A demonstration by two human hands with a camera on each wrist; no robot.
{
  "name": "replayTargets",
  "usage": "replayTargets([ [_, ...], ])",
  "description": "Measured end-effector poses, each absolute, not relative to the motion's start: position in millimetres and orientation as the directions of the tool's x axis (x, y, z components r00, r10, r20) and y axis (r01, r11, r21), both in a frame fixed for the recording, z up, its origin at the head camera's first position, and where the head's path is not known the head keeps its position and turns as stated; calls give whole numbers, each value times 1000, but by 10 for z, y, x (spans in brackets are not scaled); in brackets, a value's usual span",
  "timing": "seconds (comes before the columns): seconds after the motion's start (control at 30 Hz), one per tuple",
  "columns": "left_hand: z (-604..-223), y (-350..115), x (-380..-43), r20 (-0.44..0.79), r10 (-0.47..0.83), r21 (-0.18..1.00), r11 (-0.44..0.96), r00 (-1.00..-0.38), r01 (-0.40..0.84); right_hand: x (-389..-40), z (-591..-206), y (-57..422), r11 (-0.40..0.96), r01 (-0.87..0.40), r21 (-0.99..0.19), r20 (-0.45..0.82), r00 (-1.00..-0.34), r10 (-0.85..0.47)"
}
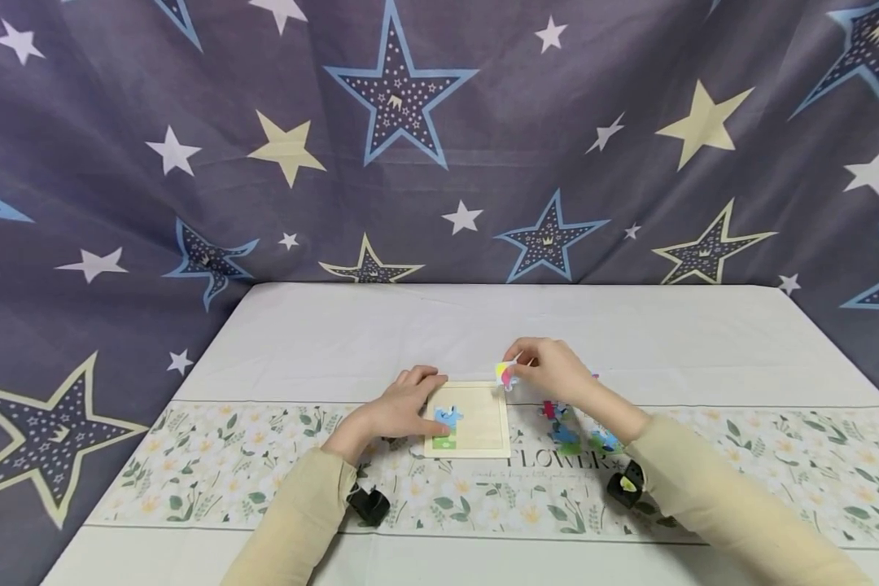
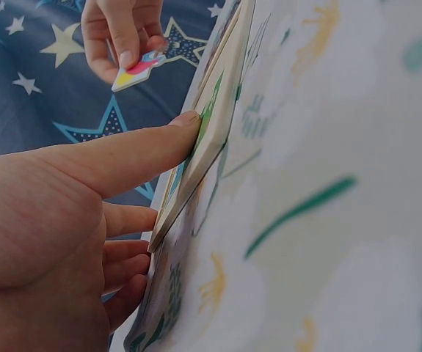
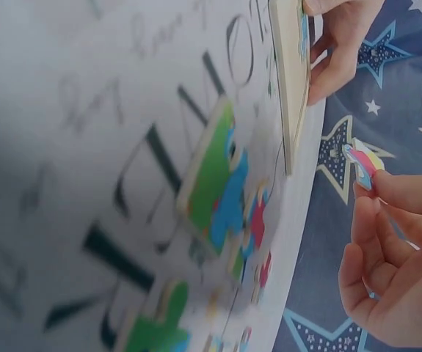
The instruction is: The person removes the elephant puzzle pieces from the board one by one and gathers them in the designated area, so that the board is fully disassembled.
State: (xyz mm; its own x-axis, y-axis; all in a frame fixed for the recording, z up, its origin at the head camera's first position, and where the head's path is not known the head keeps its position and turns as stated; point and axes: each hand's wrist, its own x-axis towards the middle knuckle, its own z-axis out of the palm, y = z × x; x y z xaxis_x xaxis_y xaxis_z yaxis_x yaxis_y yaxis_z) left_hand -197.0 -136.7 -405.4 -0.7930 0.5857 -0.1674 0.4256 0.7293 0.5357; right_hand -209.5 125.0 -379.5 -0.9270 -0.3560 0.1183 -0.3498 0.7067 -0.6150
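Observation:
A shallow wooden puzzle board (image 1: pixel 481 423) with a raised rim lies on the table. Along its left side rests my left hand (image 1: pixel 401 405), thumb straight over the rim and onto the pieces, other fingers at the left edge and far corner. Blue-and-green puzzle pieces (image 1: pixel 447 417) sit at the board's left side, partly under the thumb. Above the far right corner, my right hand (image 1: pixel 553 370) pinches a puzzle piece (image 1: pixel 505 373) between thumb and fingers. That puzzle piece (image 3: pixel 363 163) shows pink, yellow and light blue, clear of the board.
Several loose puzzle pieces (image 1: pixel 567 435) in blue, green and red lie right of the board, some under the right forearm. A flowered strip with printed lettering (image 1: pixel 557 461) crosses the white table (image 1: pixel 322 342). A dark star-patterned curtain (image 1: pixel 439 187) hangs behind.

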Motion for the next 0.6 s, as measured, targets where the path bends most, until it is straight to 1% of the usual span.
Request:
replayTargets([
  [0.4, -4057, -1364, -1974, -165, 582, 531, 733, -796, 426, -2147, -3779, 1546, 733, -316, -602, 96, -940, -326],
  [0.6, -4048, -1360, -1972, -164, 586, 529, 731, -793, 431, -2182, -3780, 1703, 751, -262, -606, 61, -957, -284],
])
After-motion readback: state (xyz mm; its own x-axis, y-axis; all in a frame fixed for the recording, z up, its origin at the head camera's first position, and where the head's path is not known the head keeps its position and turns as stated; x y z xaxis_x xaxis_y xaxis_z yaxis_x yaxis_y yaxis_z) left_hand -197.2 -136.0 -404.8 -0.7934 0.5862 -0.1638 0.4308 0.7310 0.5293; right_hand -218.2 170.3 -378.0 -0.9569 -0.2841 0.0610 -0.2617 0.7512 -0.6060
